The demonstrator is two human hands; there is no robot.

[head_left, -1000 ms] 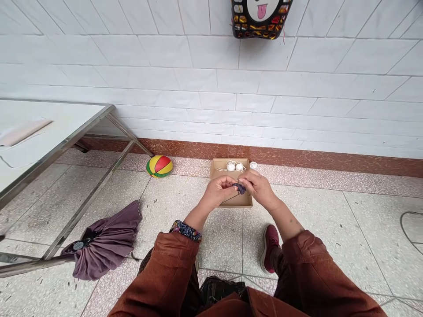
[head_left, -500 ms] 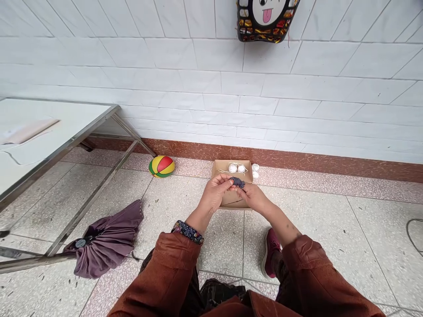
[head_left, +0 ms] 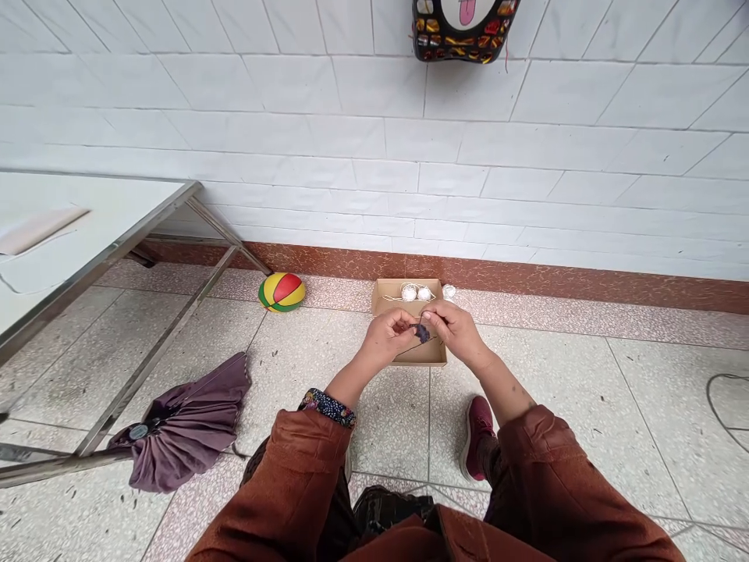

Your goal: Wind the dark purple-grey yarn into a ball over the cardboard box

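Observation:
My left hand point(head_left: 385, 339) pinches a small bundle of dark blue-grey yarn point(head_left: 422, 334) between thumb and fingers. My right hand point(head_left: 459, 334) is closed beside it, with thumb and forefinger on what looks like a strand of that yarn just above the bundle. Both hands are over a shallow cardboard box point(head_left: 436, 359) on the floor. In the far part of the box lie two white yarn balls point(head_left: 409, 293) with loose ends. Another white ball point(head_left: 449, 292) sits just outside its right edge. A dark strand crosses the box floor.
A striped ball point(head_left: 282, 292) rests by the wall, near a metal-framed table point(head_left: 117, 195). A folded purple umbrella point(head_left: 190, 429) lies on the floor at left. A black basket point(head_left: 462, 43) hangs on the tiled wall. At far right a cable point(head_left: 711, 398) curls on the floor.
My right hand has come off the yarn bundle and moved slightly up and right, now pinching at a strand. The left hand keeps the bundle, which has turned downward.

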